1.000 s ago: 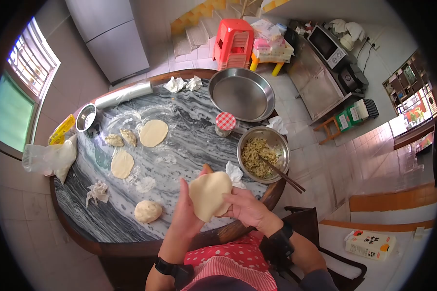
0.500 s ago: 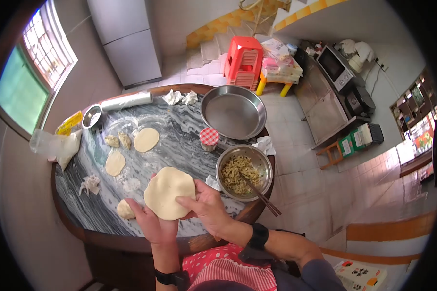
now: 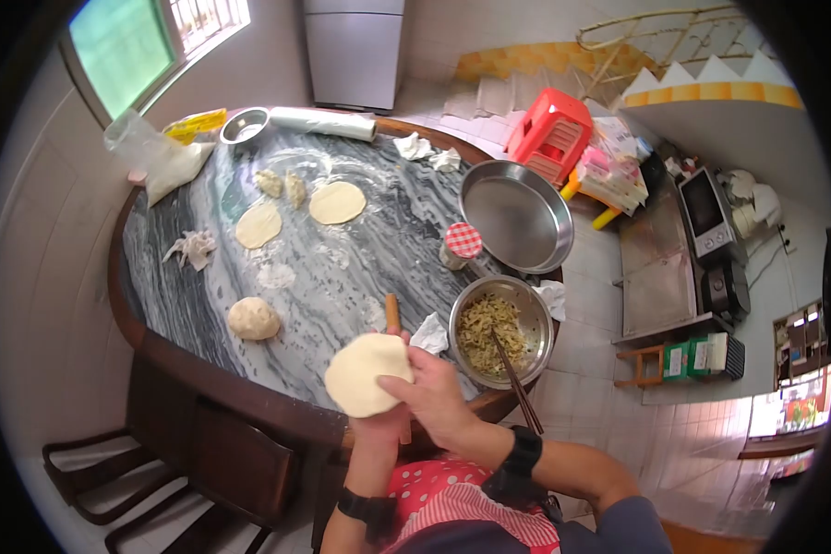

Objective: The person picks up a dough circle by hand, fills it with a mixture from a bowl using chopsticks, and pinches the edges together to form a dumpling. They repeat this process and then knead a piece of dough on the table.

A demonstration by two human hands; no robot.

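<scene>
A flat round dough sheet [image 3: 365, 374] is held up above the table's near edge. My left hand [image 3: 379, 431] supports it from below, its fingers mostly hidden by the dough. With the thumb on top, my right hand [image 3: 434, 392] grips the sheet's right edge. A wooden rolling pin [image 3: 392, 312] lies partly hidden behind the dough and hands. To the right stands a steel bowl [image 3: 542, 323] of chopped filling [image 3: 489, 337], with chopsticks [image 3: 515, 379] leaning in it. On the left rests a dough ball [image 3: 254, 319].
Two smaller dough rounds [image 3: 337, 202] and two dough pieces [image 3: 295, 189] lie on the floured marble table [image 3: 342, 258]. Beyond them are a large steel pan [image 3: 517, 217], a jar with a checked lid [image 3: 462, 242], a plastic-wrap roll [image 3: 323, 123] and a small metal bowl [image 3: 246, 127]. Chairs [image 3: 240, 452] stand at lower left.
The view has swung left, so the table sits further right and chairs show. My hands still hold the dough sheet, now away from the dough ball; the left hand is more under it.
</scene>
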